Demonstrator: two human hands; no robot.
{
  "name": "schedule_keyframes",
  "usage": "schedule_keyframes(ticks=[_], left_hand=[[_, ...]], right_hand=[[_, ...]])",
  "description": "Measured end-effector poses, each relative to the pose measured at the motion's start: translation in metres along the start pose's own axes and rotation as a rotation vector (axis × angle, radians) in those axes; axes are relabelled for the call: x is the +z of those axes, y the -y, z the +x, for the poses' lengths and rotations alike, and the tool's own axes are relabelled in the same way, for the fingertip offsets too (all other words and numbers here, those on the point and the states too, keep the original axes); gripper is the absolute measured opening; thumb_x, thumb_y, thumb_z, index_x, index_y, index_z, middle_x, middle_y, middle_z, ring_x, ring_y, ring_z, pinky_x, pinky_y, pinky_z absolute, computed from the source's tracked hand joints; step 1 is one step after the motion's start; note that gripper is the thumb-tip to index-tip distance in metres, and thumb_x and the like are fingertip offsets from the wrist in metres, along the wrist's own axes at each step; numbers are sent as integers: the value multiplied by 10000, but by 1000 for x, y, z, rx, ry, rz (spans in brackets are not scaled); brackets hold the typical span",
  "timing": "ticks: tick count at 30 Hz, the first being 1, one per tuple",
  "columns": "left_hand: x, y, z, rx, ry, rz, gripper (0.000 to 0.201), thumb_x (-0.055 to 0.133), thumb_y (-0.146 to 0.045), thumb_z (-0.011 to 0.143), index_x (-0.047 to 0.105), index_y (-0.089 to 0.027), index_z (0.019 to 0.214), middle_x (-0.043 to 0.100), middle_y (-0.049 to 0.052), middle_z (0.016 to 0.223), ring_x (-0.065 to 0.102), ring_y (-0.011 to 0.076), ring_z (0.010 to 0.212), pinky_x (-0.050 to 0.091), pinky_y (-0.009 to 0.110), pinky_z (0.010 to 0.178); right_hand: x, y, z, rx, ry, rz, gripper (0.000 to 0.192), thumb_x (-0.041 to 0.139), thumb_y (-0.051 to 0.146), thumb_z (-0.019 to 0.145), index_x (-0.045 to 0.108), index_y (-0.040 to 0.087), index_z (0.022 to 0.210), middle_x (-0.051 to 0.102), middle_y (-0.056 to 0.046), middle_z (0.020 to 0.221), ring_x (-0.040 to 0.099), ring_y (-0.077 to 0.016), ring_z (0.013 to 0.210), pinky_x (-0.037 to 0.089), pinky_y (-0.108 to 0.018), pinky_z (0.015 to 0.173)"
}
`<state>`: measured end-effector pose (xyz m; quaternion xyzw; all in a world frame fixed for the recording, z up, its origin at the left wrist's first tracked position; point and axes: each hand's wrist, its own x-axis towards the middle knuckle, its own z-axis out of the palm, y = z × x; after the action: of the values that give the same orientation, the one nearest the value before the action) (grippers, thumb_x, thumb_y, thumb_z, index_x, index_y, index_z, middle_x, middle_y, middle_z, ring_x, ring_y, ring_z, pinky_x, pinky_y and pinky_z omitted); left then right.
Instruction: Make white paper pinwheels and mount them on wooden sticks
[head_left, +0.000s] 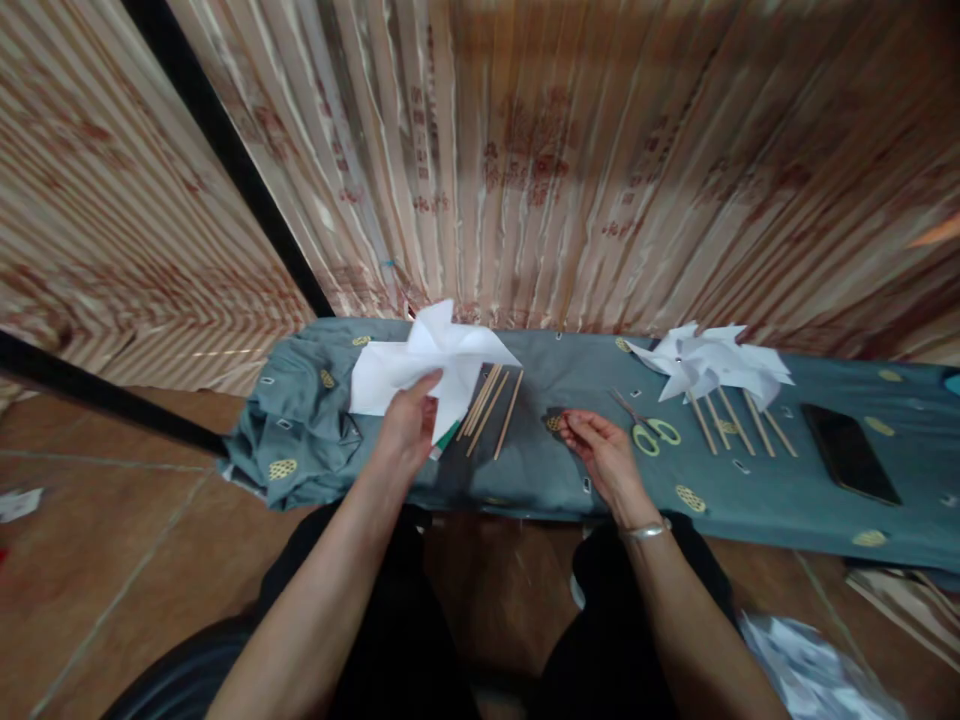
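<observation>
White paper pinwheel (431, 365) held up over the left part of the table (540, 480), folded blades fanned out. Left hand (409, 425) clamped on its lower edge, thumb on top of the paper. Right hand (600, 450) low over the cloth, fingertips pinched together on something too small to identify. Loose wooden sticks (491, 400) lie just right of the held pinwheel, a green-tipped item partly hidden under the paper. Yellow-handled scissors (649, 428) just right of the right hand. Further right a pile of finished pinwheels (709, 362) on sticks, then a dark phone (847, 452) flat near the table's right end. Grey patterned cloth (300, 420) covers the table, bunched at the left end
</observation>
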<state>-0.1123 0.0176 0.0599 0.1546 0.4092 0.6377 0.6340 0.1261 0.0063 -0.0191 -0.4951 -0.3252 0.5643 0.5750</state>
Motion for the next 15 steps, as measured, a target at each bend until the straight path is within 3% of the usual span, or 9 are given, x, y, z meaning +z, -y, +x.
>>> schedule_keyframes(ticks=[2, 5, 9, 12, 15], left_hand=[[-4, -20, 14, 155, -41, -56, 201, 708, -136, 612, 663, -126, 808, 733, 22, 676, 725, 206, 785, 575, 274, 756], [-16, -35, 27, 228, -113, -92, 169, 708, -135, 610, 655, -130, 771, 716, 14, 635, 723, 203, 788, 575, 267, 755], [-29, -36, 31, 231, -164, -108, 169, 697, -124, 605, 661, -132, 771, 706, 8, 619, 716, 189, 747, 573, 256, 715], [-29, -37, 32, 256, -163, -114, 168, 704, -131, 592, 661, -129, 755, 699, 2, 614, 705, 174, 686, 568, 248, 676], [-25, -40, 31, 260, -145, -125, 206, 728, -138, 558, 661, -137, 753, 709, 6, 642, 707, 181, 690, 563, 252, 648]], right_hand=[[4, -6, 5, -11, 2, -81, 358, 876, 445, 520, 728, 198, 732, 717, -10, 667, 608, -105, 577, 479, -225, 565], [21, -8, 19, -63, 74, -196, 306, 827, 436, 595, 720, 186, 736, 717, -23, 679, 620, -129, 605, 475, -242, 583], [62, 1, 55, -379, 292, -718, 180, 631, 346, 807, 719, 189, 823, 725, -37, 792, 655, -186, 736, 506, -311, 702], [99, 10, 86, -676, 382, -1150, 186, 555, 159, 835, 729, 171, 898, 670, -112, 1175, 603, -239, 1108, 449, -374, 961], [130, 14, 109, -784, 469, -1503, 255, 508, 104, 855, 738, 147, 956, 549, -156, 1362, 470, -265, 1286, 349, -414, 1079]])
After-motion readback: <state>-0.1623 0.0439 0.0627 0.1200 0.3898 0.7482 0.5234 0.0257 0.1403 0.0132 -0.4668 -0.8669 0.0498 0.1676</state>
